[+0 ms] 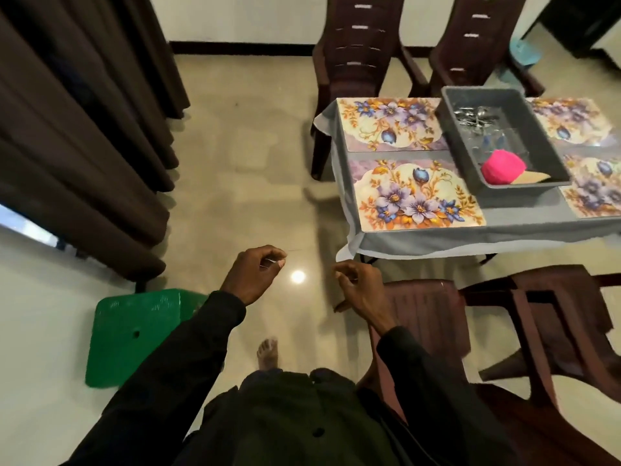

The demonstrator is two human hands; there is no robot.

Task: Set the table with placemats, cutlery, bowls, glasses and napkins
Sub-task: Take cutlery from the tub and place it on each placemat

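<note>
Closest to my camera are the dark sleeves (188,358), with one bare foot (267,353) on the glossy floor (235,183) between them. Both hands hang over the floor, short of the table and touching nothing on it. The left hand (255,274) has its fingers curled and the thumb pressed to the forefinger. I see a thin pale sliver there, too small for me to tell what it is or whether it is gripped. The right hand (359,284) is loosely curled, with nothing in it that I can see. A green stool (131,334) stands to the left, and two brown near chairs (423,317) sit side by side on the right, at the table's near edge.

Past the hands I have the table (470,240) under a grey cloth. Four floral placemats lie flat on it: the near-left mat (416,193), the far-left mat (389,124), the far-right mat (571,121) and the near-right mat (594,186), which the frame edge cuts off. A grey tub (524,190) stands between the left pair and the right pair, covering their inner edges. In its far end lies the cutlery (477,117), in the middle some clear glasses (500,142), blurred, and at the near end a pink bundle (502,168) with a beige wedge (531,178) touching it.

Two far chairs (356,45) stand behind the table, and dark curtains (84,129) hang along the left.
</note>
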